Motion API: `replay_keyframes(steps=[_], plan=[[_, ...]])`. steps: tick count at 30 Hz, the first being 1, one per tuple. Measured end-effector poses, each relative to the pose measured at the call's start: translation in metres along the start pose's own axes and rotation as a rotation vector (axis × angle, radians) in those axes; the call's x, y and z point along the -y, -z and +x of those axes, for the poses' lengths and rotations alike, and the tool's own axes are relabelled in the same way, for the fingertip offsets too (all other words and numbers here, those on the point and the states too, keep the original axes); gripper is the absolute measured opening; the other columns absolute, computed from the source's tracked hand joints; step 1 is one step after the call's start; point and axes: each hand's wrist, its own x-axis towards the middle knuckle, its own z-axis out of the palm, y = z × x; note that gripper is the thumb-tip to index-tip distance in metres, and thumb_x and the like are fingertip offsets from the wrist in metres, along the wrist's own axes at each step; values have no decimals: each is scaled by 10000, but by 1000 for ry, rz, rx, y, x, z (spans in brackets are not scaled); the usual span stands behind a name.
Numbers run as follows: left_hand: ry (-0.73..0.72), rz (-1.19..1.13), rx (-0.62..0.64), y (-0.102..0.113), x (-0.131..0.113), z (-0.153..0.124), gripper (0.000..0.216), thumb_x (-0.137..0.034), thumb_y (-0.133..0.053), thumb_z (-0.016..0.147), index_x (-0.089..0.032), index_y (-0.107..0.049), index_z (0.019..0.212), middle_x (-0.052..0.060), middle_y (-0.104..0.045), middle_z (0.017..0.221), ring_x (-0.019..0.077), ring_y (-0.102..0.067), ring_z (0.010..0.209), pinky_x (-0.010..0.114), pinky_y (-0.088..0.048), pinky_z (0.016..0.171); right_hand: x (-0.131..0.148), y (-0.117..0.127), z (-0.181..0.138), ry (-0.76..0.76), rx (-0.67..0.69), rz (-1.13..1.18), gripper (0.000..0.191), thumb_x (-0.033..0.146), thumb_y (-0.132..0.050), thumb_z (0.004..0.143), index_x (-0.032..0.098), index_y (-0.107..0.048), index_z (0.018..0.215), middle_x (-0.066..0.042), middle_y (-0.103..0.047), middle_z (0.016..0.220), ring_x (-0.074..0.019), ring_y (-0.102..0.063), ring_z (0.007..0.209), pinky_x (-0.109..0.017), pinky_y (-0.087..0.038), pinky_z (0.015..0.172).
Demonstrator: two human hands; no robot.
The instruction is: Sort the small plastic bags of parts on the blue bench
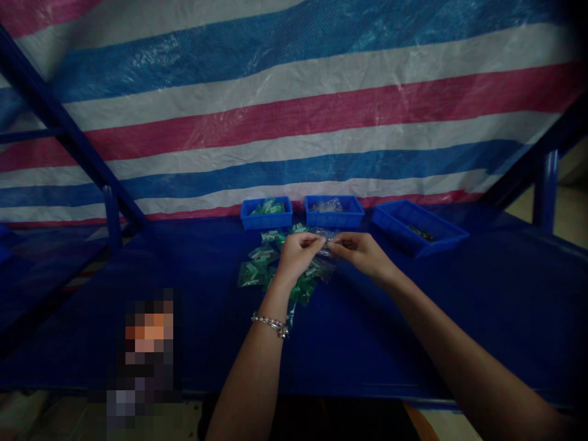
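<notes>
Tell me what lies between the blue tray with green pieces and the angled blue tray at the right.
A third blue tray, holding clear bags, stands between them, as the head view shows.

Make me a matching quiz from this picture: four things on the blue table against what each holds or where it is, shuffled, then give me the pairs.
Things:
1. left bin
2. middle bin
3. right bin
4. small clear bag

States:
a. pinched between the left hand and right hand
b. holds one small dark item
c. holds green packets
d. holds clear plastic bags

Pairs: 1-c, 2-d, 3-b, 4-a
</notes>
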Motion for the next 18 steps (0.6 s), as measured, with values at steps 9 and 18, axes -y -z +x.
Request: replay_keyframes(steps=[9,18], plan=[[1,22,-65,1,1,2,141,-237,-628,662,-100,-633,695,43,-621,640,102,-537,584,213,-399,564,12,-2,-5,-43,19,26,302,436,-594,683,134,-596,671,-42,-589,616,-134,-526,566,-261,-411,537],[-5,59,-68,1,1,2,142,-236,-623,669,-95,-631,686,48,-621,631,100,-532,564,219,-401,560,6,-2,-3,-24,-12,46,308,464,-617,638,158,-582,636,-25,-580,605,-133,-519,560,-262,-406,534]])
